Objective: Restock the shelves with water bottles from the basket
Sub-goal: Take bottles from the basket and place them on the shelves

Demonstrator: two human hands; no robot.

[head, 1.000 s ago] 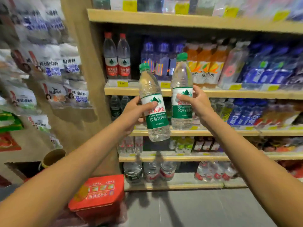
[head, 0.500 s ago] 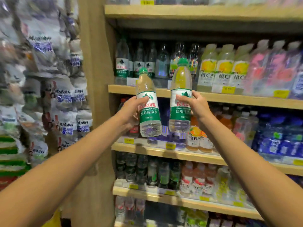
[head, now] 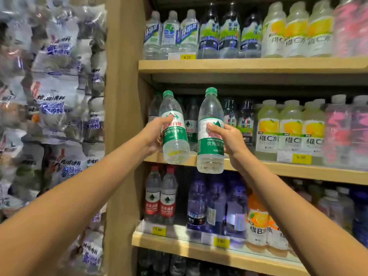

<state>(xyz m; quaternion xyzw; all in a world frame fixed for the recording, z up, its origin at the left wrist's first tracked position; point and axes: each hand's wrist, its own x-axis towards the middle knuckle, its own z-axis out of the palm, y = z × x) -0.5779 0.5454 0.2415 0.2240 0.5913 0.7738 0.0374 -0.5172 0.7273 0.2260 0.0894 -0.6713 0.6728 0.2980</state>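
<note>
One water bottle in left hand, another in right hand.

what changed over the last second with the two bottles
The left hand and right hand raised the left bottle and right bottle from the level of the red-capped bottles to the shelf above. Both grips stayed; neither bottle is set down.

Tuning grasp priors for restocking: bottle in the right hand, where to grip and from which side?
Grip the right bottle around its labelled mid-body, from its right side, as the right hand does. It is near upright and round there, so a wrap grasp fits; the base is free to land on the shelf, and the left bottle in the left hand sits on the other side.
</note>
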